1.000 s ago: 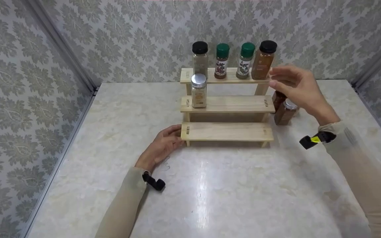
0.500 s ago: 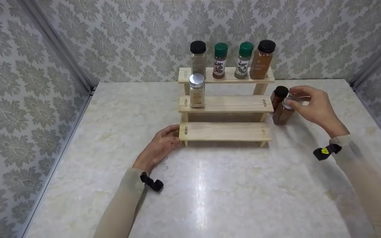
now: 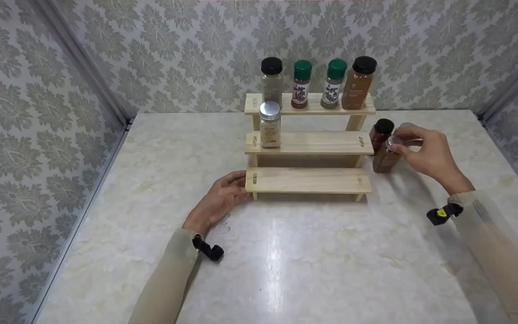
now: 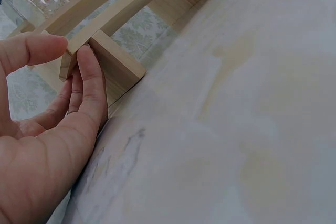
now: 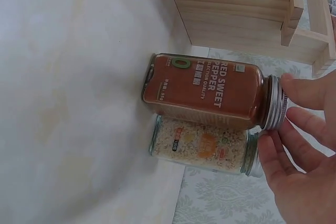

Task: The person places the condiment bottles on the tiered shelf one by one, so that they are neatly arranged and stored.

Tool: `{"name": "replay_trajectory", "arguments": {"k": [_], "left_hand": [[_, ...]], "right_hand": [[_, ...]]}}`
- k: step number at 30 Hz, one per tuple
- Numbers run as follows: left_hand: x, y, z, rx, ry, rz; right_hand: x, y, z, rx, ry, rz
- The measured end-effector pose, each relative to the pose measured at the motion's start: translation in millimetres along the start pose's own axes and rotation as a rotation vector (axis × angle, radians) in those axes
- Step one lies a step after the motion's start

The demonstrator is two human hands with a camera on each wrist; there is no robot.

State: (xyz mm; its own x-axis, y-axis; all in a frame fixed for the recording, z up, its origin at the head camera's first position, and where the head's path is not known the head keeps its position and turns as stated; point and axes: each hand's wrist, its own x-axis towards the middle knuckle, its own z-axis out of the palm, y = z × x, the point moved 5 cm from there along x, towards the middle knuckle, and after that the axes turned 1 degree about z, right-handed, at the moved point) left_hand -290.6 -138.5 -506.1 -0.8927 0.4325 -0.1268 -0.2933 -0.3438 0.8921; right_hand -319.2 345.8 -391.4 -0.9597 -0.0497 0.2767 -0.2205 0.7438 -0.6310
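Note:
A three-tier wooden spice rack [image 3: 308, 180] stands on the table. At the left end of its lowest tier, my left hand [image 3: 221, 198] pinches the board, thumb at the corner and fingers beneath, as the left wrist view shows. My right hand [image 3: 430, 153] grips the silver lid of a red sweet pepper jar [image 5: 210, 90] between thumb and fingers, right of the rack. The jar's base is at the tabletop; I cannot tell whether it touches. Close beside it are a jar of pale flakes [image 5: 202, 142] with a silver lid and a dark red jar [image 3: 381, 135] with a black lid.
The top tier holds a black-lidded grey-green jar [image 3: 271, 83], two green-capped bottles, one of them a red-labelled bottle [image 3: 301, 90], and a black-lidded orange-brown jar [image 3: 358, 87]. A silver-lidded jar [image 3: 270, 128] stands at the middle tier's left. Patterned walls [image 3: 173, 54] enclose the table.
My right hand has come down from beside the orange-brown jar on the top tier to the red sweet pepper jar and taken its lid. My left hand stays at the rack.

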Motion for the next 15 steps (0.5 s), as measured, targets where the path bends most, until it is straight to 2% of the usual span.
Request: {"name": "replay_trajectory", "arguments": {"k": [9, 15], "left_hand": [[-0.9, -1.4, -0.1, -0.007, 0.018, -0.009], [-1.0, 0.5, -1.0, 0.003, 0.021, -0.002]], "right_hand": [[-5, 13, 10, 0.026, -0.065, 0.035], [-4, 14, 13, 0.039, -0.088, 0.021]]}}
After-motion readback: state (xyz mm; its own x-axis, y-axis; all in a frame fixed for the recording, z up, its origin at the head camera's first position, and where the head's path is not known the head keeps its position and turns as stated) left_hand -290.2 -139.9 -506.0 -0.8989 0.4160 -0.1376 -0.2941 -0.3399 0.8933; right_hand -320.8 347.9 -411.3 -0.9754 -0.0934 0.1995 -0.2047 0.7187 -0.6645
